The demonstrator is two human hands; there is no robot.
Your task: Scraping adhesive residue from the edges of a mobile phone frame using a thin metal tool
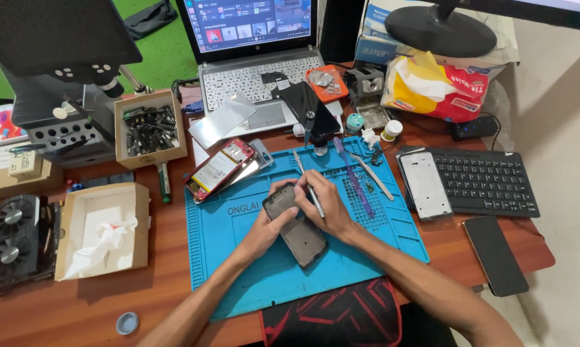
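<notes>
A dark grey phone body (301, 236) lies slanted on the blue work mat (238, 250) in the middle of the desk. My left hand (269, 222) grips its upper left edge, thumb on the top corner. My right hand (324, 202) rests over the phone's upper right side and holds a thin metal tool (314, 198) whose tip points down at the phone's top. An opened red phone (220, 168) with its battery showing lies at the mat's upper left corner.
Tweezers (375, 175) and a purple pry tool (354, 180) lie on the mat's right part. A white phone frame (425, 185) leans on a black keyboard (486, 181). A black phone (495, 254), laptop (254, 71), box of parts (150, 128) and open white box (104, 230) surround the mat.
</notes>
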